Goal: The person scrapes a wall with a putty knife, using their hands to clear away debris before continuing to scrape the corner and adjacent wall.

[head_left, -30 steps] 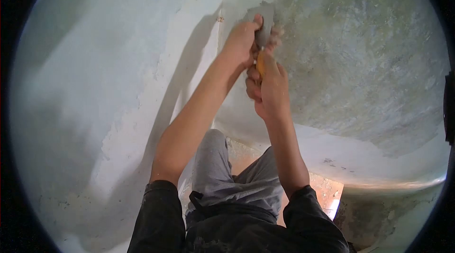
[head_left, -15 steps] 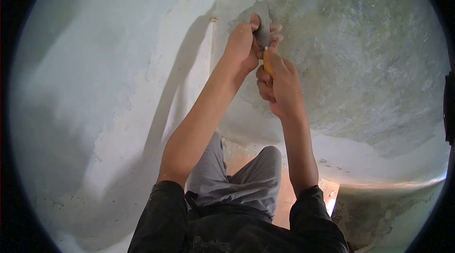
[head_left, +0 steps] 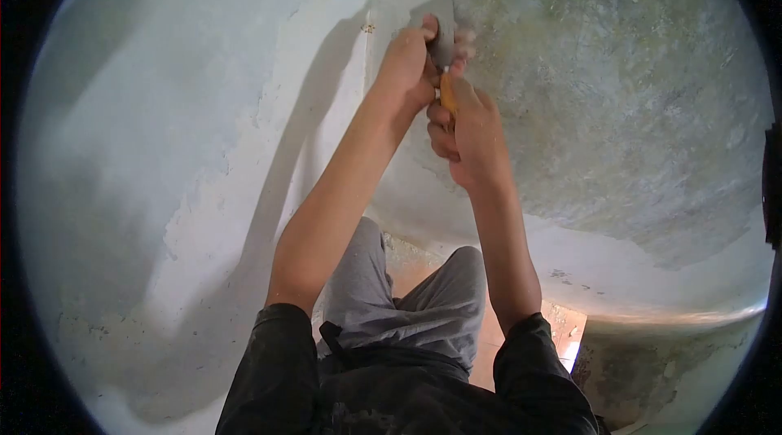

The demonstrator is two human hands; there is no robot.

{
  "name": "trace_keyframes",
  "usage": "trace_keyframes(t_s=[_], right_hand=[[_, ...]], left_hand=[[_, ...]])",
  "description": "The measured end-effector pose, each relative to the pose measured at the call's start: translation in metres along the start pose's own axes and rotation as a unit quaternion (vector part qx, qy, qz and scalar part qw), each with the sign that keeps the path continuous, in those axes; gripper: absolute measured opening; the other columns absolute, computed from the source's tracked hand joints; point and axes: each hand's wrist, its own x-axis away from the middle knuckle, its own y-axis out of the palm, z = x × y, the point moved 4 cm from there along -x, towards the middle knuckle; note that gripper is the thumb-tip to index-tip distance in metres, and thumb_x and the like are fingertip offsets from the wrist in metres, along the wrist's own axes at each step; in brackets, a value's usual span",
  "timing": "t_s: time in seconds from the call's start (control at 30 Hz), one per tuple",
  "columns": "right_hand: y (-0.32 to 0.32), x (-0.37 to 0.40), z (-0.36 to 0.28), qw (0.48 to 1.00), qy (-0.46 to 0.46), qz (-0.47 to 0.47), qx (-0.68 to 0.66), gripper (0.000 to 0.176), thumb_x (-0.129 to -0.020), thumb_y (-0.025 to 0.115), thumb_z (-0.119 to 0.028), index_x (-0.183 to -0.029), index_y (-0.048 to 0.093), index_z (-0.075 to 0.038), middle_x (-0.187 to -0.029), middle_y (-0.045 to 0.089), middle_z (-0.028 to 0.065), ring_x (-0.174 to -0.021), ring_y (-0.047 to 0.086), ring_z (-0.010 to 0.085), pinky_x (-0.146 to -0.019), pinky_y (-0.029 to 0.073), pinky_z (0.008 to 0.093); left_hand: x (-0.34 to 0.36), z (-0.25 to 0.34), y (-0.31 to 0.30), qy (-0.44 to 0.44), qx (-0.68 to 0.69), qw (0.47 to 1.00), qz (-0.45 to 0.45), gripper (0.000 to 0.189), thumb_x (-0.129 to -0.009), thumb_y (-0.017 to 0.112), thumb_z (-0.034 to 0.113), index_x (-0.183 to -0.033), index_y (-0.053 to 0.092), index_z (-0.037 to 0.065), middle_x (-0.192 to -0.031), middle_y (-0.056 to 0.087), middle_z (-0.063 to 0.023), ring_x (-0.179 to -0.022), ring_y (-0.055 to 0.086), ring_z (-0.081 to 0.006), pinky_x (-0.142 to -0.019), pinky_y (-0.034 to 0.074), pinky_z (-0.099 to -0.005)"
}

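Observation:
A trowel [head_left: 443, 32] with a long grey blade and a yellow-orange handle is held up close to the wall, blade pointing upward. My right hand [head_left: 476, 129] is closed around the handle, its thumb lying along it. At the blade is my left hand [head_left: 406, 60], its thumb resting on the left part of the face and its fingertips showing past the right edge. The blade hides the rest of those fingers. Around the blade's tip, the edge of a rough grey-green wall patch [head_left: 603, 93] meets smoother pale wall.
A pale wall [head_left: 195, 150] with flaking spots rises on the left and meets the right wall at a corner. Below are my knees in grey trousers [head_left: 407, 309] and tan floor tiles [head_left: 485, 337]. A ledge [head_left: 676, 317] with a bright edge runs at lower right.
Both hands and the trowel have shifted a little up and to the left along the wall. The grip of each hand looks the same.

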Motion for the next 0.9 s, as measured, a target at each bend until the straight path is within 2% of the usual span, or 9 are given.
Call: trace_keyframes(t_s=[0.07,0.17,0.27,0.33,0.43,0.57,0.67,0.8,0.9], right_hand=[[-0.004,-0.006,0.013,1.000,-0.012,0.008,0.005,0.029,-0.099,0.045,-0.033,-0.081,0.045,-0.010,-0.062,0.040,-0.0019,-0.040,0.029,0.0049,-0.036,0.019,0.0228],[-0.002,-0.016,0.013,0.999,-0.027,0.013,0.012,0.030,-0.099,0.044,-0.033,-0.081,0.046,-0.010,-0.062,0.041,-0.0020,-0.040,0.029,0.0049,-0.036,0.020,0.0232],[0.001,-0.004,0.011,0.999,-0.031,0.004,0.014,0.031,-0.100,0.042,-0.033,-0.081,0.047,-0.009,-0.062,0.041,-0.0022,-0.040,0.028,0.0050,-0.036,0.020,0.0235],[0.001,-0.006,0.015,1.000,-0.022,-0.003,0.014,0.031,-0.100,0.041,-0.032,-0.081,0.048,-0.009,-0.062,0.041,-0.0024,-0.040,0.027,0.0050,-0.036,0.021,0.0237],[-0.009,-0.025,0.023,0.999,-0.031,0.013,0.020,0.032,-0.100,0.041,-0.033,-0.081,0.049,-0.009,-0.061,0.041,-0.0029,-0.040,0.028,0.0049,-0.036,0.021,0.0234],[-0.007,-0.010,0.031,0.998,-0.052,0.019,0.035,0.033,-0.101,0.041,-0.035,-0.082,0.049,-0.009,-0.061,0.041,-0.0030,-0.040,0.029,0.0047,-0.035,0.020,0.0227],[-0.010,-0.008,0.048,0.999,-0.040,0.028,0.025,0.035,-0.101,0.042,-0.037,-0.083,0.050,-0.008,-0.060,0.041,-0.0029,-0.040,0.029,0.0046,-0.035,0.020,0.0225],[-0.013,-0.012,0.063,0.998,-0.045,0.037,0.011,0.037,-0.101,0.041,-0.040,-0.083,0.050,-0.008,-0.060,0.042,-0.0030,-0.039,0.029,0.0045,-0.035,0.020,0.0225],[-0.006,-0.015,0.079,0.997,-0.051,0.051,-0.003,0.037,-0.102,0.040,-0.039,-0.082,0.049,-0.009,-0.060,0.041,-0.0033,-0.039,0.028,0.0044,-0.035,0.020,0.0225]], left_hand=[[-0.002,-0.001,0.000,-0.012,-0.020,0.999,-0.028,0.025,-0.096,0.034,0.013,-0.111,0.052,0.002,-0.101,0.063,-0.0121,-0.079,0.057,-0.0179,-0.071,0.049,-0.0298],[-0.006,-0.005,-0.005,-0.015,0.022,0.998,0.055,0.019,-0.096,0.035,0.012,-0.105,0.050,0.005,-0.101,0.063,-0.0123,-0.076,0.057,-0.0193,-0.072,0.049,-0.0321],[-0.003,0.007,0.001,0.022,0.034,0.999,0.004,0.015,-0.100,0.039,0.019,-0.100,0.049,0.007,-0.099,0.064,-0.0124,-0.073,0.057,-0.0210,-0.070,0.049,-0.0336],[0.006,0.000,0.002,-0.013,0.014,0.998,0.060,0.018,-0.098,0.036,0.016,-0.103,0.048,0.003,-0.090,0.062,-0.0164,-0.067,0.056,-0.0240,-0.059,0.045,-0.0356],[-0.013,-0.003,-0.003,0.015,0.016,0.998,0.066,0.023,-0.100,0.039,0.022,-0.104,0.049,0.002,-0.092,0.063,-0.0167,-0.067,0.058,-0.0242,-0.060,0.047,-0.0361],[-0.010,-0.012,-0.015,-0.007,0.004,0.999,0.046,0.026,-0.101,0.043,0.027,-0.103,0.050,0.002,-0.092,0.064,-0.0164,-0.067,0.059,-0.0245,-0.057,0.046,-0.0353],[0.006,-0.021,-0.022,-0.034,0.002,0.996,0.078,0.032,-0.100,0.048,0.033,-0.098,0.051,0.001,-0.087,0.065,-0.0161,-0.062,0.058,-0.0241,-0.050,0.043,-0.0326],[0.007,-0.019,-0.027,-0.057,-0.022,0.993,0.097,0.034,-0.099,0.050,0.035,-0.097,0.051,0.001,-0.081,0.065,-0.0157,-0.058,0.056,-0.0235,-0.048,0.042,-0.0325],[0.007,-0.020,-0.038,-0.063,-0.103,0.990,0.070,0.033,-0.099,0.049,0.037,-0.096,0.054,0.004,-0.083,0.064,-0.0105,-0.061,0.055,-0.0201,-0.051,0.042,-0.0318]])
